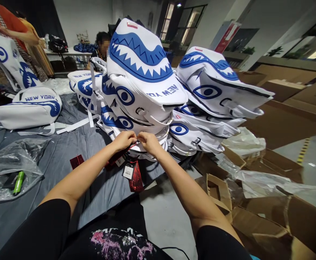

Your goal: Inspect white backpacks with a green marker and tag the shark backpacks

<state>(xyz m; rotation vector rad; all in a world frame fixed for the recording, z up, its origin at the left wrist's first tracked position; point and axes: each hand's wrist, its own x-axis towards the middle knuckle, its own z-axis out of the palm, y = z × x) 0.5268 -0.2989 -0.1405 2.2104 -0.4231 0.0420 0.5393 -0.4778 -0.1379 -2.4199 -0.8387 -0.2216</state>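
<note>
White backpacks (147, 99) with blue shark-mouth prints and eyes are stacked in front of me. My left hand (125, 139) and my right hand (148, 142) meet at the front of the stack, low down. Fingertips of both are pinched together around a small dark piece, too small to name, beside a red strip. Below them hang a white barcode tag (128, 171) and a shiny red tag (136, 177). Another red piece (77, 161) lies on the grey cloth to the left.
A second backpack stack (206, 90) stands at the right. One backpack (29, 108) lies at the left, near a plastic bag (11, 169) with a green object (18, 183). Open cardboard boxes (263, 224) fill the lower right. People stand or sit beyond the grey-covered table (92, 195).
</note>
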